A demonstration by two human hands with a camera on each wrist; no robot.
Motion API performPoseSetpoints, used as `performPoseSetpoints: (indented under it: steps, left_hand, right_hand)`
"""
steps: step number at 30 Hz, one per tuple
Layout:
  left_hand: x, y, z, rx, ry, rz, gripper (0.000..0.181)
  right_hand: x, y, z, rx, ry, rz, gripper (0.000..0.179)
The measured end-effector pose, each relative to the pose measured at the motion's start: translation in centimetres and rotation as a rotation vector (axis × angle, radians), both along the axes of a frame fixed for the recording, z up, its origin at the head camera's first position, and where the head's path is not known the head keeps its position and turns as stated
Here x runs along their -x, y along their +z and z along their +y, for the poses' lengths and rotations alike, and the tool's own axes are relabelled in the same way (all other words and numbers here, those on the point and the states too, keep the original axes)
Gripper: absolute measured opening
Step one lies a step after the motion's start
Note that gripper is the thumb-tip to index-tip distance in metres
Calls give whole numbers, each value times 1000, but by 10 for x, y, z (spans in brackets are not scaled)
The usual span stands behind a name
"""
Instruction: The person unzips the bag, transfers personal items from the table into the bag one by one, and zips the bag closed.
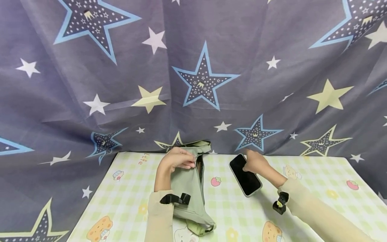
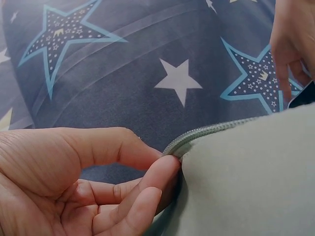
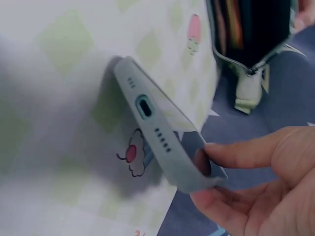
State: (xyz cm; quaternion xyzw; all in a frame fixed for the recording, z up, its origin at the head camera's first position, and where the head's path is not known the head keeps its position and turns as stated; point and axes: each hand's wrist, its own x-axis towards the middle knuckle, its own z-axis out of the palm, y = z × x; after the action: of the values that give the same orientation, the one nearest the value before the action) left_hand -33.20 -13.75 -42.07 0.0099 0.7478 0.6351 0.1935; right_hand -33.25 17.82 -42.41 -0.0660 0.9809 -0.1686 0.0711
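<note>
A sage-green zippered pouch bag [image 1: 185,191] lies on the table with its mouth open. My left hand [image 1: 178,159] pinches the bag's edge at the zipper [image 2: 206,130] between thumb and fingertips. Inside the opening, the right wrist view shows a dark interior and some brownish and orange strips [image 3: 234,24]. To the right of the bag, my right hand [image 1: 255,163] holds a black-screened smartphone [image 1: 243,178] by its side edge, thumb on the screen side. The phone has a pale green case [image 3: 162,137], tilted over the tablecloth, its charging port visible in the right wrist view.
A checked green-and-white tablecloth [image 1: 121,198] with cartoon prints covers the table. Behind its far edge hangs a grey-purple curtain [image 1: 187,124] with stars. Green strap ends [image 1: 201,228] stick out from the bag's near end. Both wrists wear black camera mounts [image 1: 175,199].
</note>
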Motion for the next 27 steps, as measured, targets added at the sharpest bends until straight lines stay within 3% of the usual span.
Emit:
performPoseSetpoints:
  steps: [3,8,11,17,27]
  left_hand:
    - [0,1,0,9,5,-2,23]
    - [0,1,-1,17,-3,3,24]
    - [0,1,-1,18,-7,6,24]
    - [1,1,-1,17,-8,12,25]
    - [3,0,0,6,-16,6,23]
  right_hand:
    - [1,5,7,118,-30,-81,55]
    - [1,8,18,406,-74,-267,41]
    - [1,9,23,507,-80,-385,38]
    - [1,12,29,561,-59,-528,49]
    - [-2,9,38,544,-36,-516,58]
